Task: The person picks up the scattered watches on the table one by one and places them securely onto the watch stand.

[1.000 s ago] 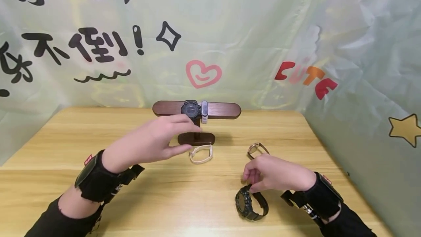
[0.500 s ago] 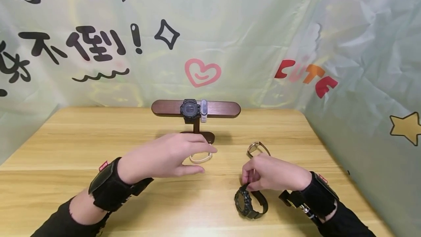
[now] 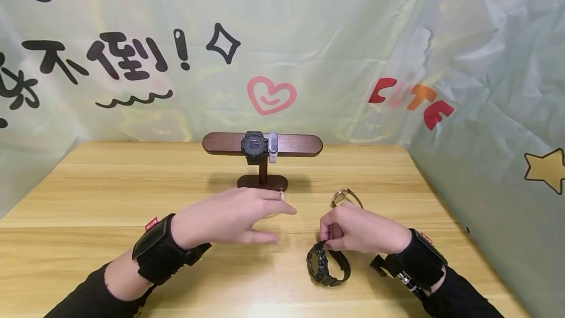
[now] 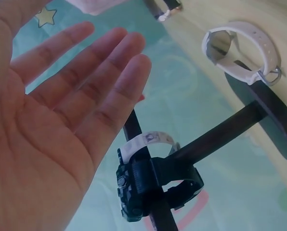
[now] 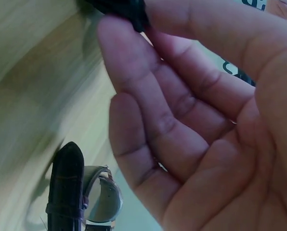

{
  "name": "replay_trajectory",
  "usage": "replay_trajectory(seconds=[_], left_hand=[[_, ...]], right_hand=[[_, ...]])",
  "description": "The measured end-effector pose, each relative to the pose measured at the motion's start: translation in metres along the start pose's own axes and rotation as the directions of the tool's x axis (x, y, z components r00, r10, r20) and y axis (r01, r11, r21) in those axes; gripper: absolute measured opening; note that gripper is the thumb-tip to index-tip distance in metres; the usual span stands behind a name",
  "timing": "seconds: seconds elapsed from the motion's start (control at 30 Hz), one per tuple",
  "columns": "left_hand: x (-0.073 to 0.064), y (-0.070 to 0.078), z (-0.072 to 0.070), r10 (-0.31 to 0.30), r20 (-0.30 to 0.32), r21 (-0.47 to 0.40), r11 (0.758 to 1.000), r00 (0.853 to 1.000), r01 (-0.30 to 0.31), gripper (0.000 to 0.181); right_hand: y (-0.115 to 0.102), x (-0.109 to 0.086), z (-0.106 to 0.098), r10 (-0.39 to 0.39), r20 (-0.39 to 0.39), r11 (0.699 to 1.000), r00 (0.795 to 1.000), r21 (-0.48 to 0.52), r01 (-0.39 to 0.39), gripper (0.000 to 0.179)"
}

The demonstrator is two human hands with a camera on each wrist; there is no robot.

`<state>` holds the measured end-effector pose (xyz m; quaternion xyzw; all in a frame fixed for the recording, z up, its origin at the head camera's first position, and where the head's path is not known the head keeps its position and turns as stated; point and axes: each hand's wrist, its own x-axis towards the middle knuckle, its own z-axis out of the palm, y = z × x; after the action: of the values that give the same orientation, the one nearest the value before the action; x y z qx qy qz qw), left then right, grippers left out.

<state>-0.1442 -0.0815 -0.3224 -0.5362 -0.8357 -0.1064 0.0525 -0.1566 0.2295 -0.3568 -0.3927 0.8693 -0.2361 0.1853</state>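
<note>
My right hand [image 3: 364, 227] pinches the top of a black chunky sports watch [image 3: 326, 266] between thumb and fingertips, its strap closed in a loop. In the right wrist view only a dark end of that watch [image 5: 126, 9] shows at the fingertips. My left hand [image 3: 238, 215] is spread with straight fingers and holds nothing. Behind it, mostly hidden in the head view, a white-strapped watch [image 4: 247, 53] lies by the stand's base. A brown-strapped watch with a gold case [image 3: 346, 198] lies beyond my right hand, its leather strap [image 5: 66, 187] near in the right wrist view.
A dark wooden T-shaped watch stand [image 3: 300, 145] stands at the back of the wooden table [image 3: 110, 185]. Its bar carries a black sports watch [image 3: 254, 145] and a slim pale-strapped band [image 3: 273, 147]. A printed cloth [image 3: 335, 38] hangs behind and along the right.
My left hand has come down from in front of the stand and rightward, covering the white watch. My right hand has shifted slightly left with the black sports watch.
</note>
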Motion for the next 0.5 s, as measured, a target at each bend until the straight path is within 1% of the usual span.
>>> replay_trajectory(seconds=[0.1,0.3,0.5], left_hand=[[0.0008,-0.0001,0.0013,-0.011,0.019,-0.014,1.0,1.0,0.012,0.05],[0.0023,-0.0004,0.0036,-0.039,0.066,-0.04,0.998,0.997,0.042,0.051],[0.0033,-0.0019,0.0069,-0.052,0.085,-0.055,0.997,0.995,0.057,0.051]], right_hand=[[0.0007,0.0011,0.0008,-0.016,-0.017,1.0,1.0,-0.012,0.016,0.017],[0.0014,0.0037,0.0025,-0.015,-0.043,1.0,0.999,-0.002,0.015,0.019],[0.0025,0.0065,0.0048,-0.018,-0.065,1.0,0.998,-0.002,0.018,0.019]])
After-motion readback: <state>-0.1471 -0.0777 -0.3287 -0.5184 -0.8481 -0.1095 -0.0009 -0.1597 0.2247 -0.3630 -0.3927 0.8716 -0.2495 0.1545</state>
